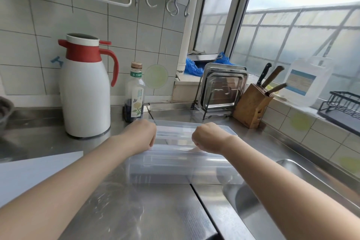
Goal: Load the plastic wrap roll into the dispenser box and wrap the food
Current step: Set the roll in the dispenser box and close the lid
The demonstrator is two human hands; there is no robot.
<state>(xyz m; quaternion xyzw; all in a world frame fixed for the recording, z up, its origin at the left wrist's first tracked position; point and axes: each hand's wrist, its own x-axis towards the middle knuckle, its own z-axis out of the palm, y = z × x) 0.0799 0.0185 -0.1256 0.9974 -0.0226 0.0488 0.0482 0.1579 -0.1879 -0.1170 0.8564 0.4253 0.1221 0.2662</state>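
Note:
A clear plastic dispenser box (pixel 175 169) lies lengthwise on the steel counter, its lid (pixel 175 125) open toward the wall. Across the box's top a plastic wrap roll (pixel 173 147) shows as a pale bar between my hands. My left hand (pixel 141 135) has its fingers curled over the roll's left end. Over the right end my right hand (pixel 207 137) curls the same way. The fingertips are hidden below the knuckles. No food is in view.
A white and red thermos jug (pixel 85 91) and a dark sauce bottle (pixel 135 93) stand behind the box at the left. Steel trays in a rack (pixel 222 89) and a knife block (pixel 251 105) stand at the right. A sink (pixel 292 200) opens at the lower right; a white board (pixel 29 175) lies at the left.

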